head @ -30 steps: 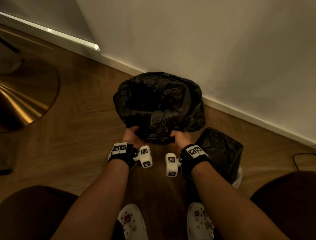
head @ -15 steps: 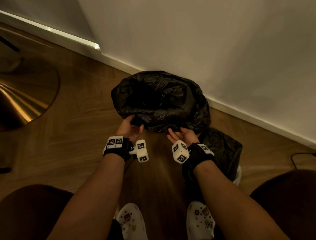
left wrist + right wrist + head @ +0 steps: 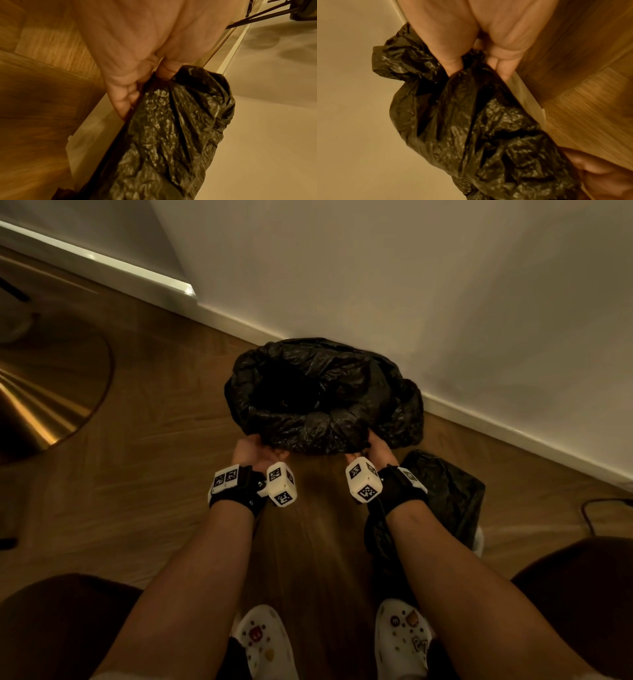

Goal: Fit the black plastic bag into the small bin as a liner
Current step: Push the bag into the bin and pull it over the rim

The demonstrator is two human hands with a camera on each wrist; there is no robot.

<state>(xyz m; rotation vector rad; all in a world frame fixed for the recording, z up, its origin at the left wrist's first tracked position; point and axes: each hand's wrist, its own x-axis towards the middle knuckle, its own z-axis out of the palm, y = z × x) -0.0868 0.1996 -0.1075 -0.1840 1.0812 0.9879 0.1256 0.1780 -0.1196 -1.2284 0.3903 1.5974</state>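
Note:
The black plastic bag (image 3: pixel 322 395) sits bunched over the small bin against the wall, its mouth open toward me. A strip of the bin's white wall (image 3: pixel 92 136) shows under the bag's edge, again in the right wrist view (image 3: pixel 527 100). My left hand (image 3: pixel 255 448) grips the bag's near edge at the left, fingers curled into the plastic (image 3: pixel 130 89). On the other side my right hand (image 3: pixel 371 445) pinches the near edge (image 3: pixel 471 60). Both palms face up.
A second crumpled black bag (image 3: pixel 442 494) lies on the floor by my right forearm, something white (image 3: pixel 479 539) under it. A round gold base (image 3: pixel 44 402) stands at the left. The wall's skirting (image 3: pixel 513 433) runs behind the bin. A dark cable (image 3: pixel 603 505) lies far right.
Both hands moved away from me and turned palms up under the bag's near edge. That hanging edge has been lifted and gathered higher on the bin.

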